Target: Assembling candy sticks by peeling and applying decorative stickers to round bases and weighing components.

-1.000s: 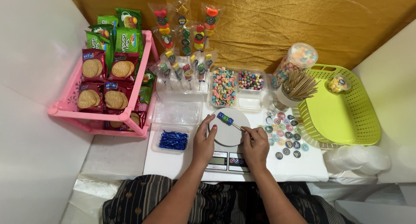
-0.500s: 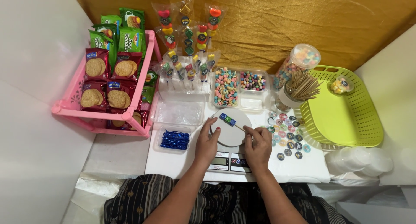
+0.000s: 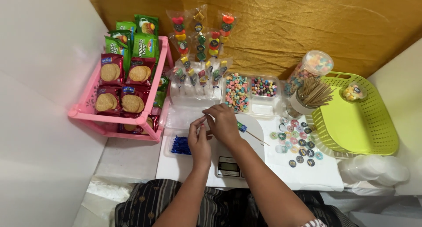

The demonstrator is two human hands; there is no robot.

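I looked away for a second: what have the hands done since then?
Both hands moved up and left off the scale plate: the right hand and left hand now meet over the clear bags. The candy skewer now lies on the plate. Pink rack, stickers and green basket stayed put.

A pink rack (image 3: 151, 105) of red and green biscuit packs (image 3: 132, 73) stands left of the left hand (image 3: 200, 139). Pastel candies (image 3: 237, 93) fill a clear tray beyond the right hand (image 3: 224, 124); a lime-green basket (image 3: 358, 117) sits to its right. Blue ties (image 3: 181, 145) lie beside the left hand, against a mustard-gold cloth (image 3: 285, 20).
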